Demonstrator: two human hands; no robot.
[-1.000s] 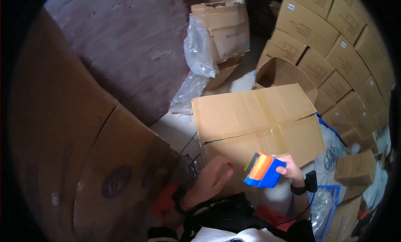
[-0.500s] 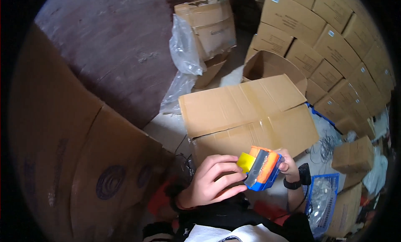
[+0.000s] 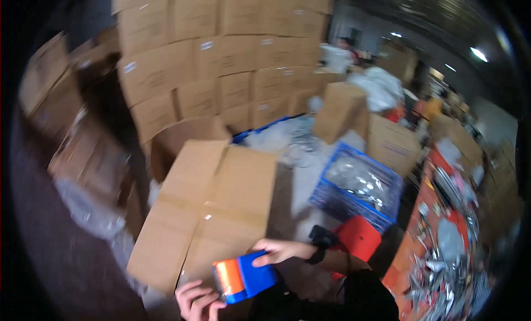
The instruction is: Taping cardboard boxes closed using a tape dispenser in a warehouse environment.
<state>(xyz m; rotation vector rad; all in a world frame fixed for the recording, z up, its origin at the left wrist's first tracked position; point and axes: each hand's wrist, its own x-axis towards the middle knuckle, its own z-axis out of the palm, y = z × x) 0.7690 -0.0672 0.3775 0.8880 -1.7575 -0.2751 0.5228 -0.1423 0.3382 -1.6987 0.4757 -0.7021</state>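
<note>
My right hand grips a blue and orange tape dispenser by its blue body, thumb on the near face. My left hand is at the dispenser's orange front end, its fingers bent and a little apart. Whether its fingertips touch the front edge or a strip of tape I cannot tell. Both hands are over the near edge of a large closed cardboard box, which has a tape strip across its top.
A wall of stacked cartons stands behind the box. An open carton adjoins its far side. To the right are a blue crate of shiny clear items, a red stool and an orange-topped table heaped with metal pieces.
My view has swung right, bringing in the crate and table. The dispenser is turned, with its orange end now toward my left hand; the yellow part no longer shows.
</note>
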